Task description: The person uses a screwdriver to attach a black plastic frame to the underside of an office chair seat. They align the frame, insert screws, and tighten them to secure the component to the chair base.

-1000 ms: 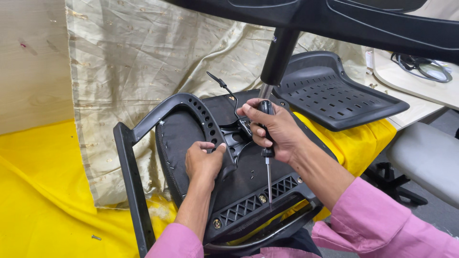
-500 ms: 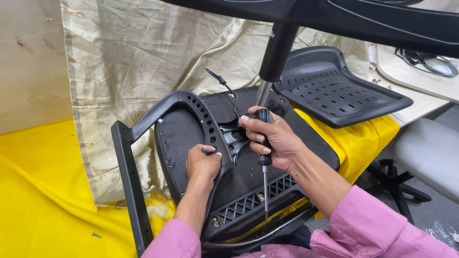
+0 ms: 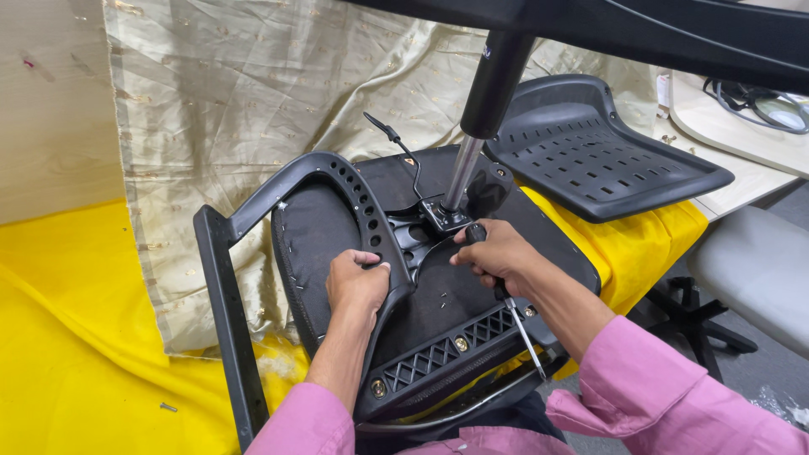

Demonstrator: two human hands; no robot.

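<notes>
An upturned black office chair seat point(image 3: 472, 295) lies in front of me with its gas cylinder point(image 3: 476, 135) standing up from the middle. My left hand point(image 3: 358, 286) grips the curved black armrest bracket point(image 3: 337, 181) where it meets the seat. My right hand point(image 3: 497, 253) is closed around the black handle of a screwdriver point(image 3: 518, 324), whose metal shaft points down towards me. Brass-coloured bolts point(image 3: 461, 344) show along the lattice plate near my body.
Yellow cloth point(image 3: 76, 354) and a pale gold cloth point(image 3: 253, 101) cover the surface. A black perforated seat shell point(image 3: 590, 152) lies at the right. A loose screw point(image 3: 168, 408) lies on the yellow cloth. A desk edge point(image 3: 742, 126) and a chair base point(image 3: 691, 320) are at the right.
My right hand has dropped slightly with the screwdriver, away from the mechanism by the cylinder. My left hand has shifted from the seat underside onto the armrest bracket.
</notes>
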